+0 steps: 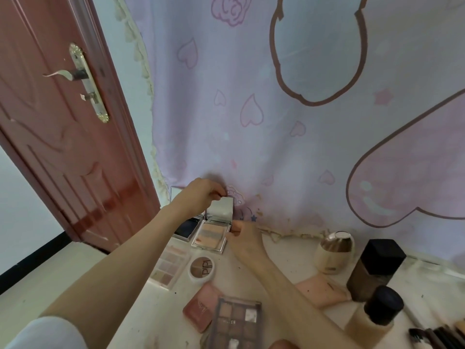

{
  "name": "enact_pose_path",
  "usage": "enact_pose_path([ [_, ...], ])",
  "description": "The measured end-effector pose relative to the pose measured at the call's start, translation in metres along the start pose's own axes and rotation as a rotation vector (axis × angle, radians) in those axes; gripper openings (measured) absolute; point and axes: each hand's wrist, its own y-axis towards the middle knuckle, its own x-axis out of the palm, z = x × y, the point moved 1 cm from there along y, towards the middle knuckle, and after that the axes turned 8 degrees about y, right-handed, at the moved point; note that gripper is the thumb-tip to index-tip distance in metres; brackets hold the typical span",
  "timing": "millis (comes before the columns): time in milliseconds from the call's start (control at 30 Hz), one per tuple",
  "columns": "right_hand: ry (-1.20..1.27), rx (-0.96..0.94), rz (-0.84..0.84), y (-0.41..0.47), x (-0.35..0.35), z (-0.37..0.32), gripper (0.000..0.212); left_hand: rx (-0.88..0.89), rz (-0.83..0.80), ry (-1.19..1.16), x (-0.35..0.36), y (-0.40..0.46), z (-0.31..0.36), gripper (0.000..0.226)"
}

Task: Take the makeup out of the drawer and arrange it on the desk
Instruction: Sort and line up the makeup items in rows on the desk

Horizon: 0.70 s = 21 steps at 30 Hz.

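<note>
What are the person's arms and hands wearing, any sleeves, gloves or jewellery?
Both forearms are bare. The left hand and right hand wear no gloves, and no rings, watch or bracelets show. A pale, whitish short sleeve covers the left upper arm at the frame's bottom-left corner.

Door: far to my left stands a reddish-brown panelled door [63, 137] with a metal lever handle [66, 74].
Wall: ahead of me hangs a lilac cartoon cloth [251, 102] printed with hearts and roses.
Desk: my white desktop [289, 255] is speckled with dark specks.
Floor: pale at far left.
</note>
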Motion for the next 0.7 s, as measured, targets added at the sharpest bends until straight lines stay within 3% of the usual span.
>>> enact_pose_path([
  [133, -0.329, -0.090, -0.035, -0.003, -0.001, 0.002, 0.028, 0.019, 0.009, 0.005, 0.000, 0.001, 0.000, 0.022],
  [300, -0.527, -0.139, -0.113, -0.007, 0.001, 0.008, 0.052, 0.039, 0.058, 0.013, 0.003, 0.001, 0.003, 0.020],
  [700, -0.603, -0.203, -0.124, -0.012, -0.002, 0.009, 0.051, 0.064, 0.104, 0.064, 0.002, -0.002, 0.003, 0.025],
])
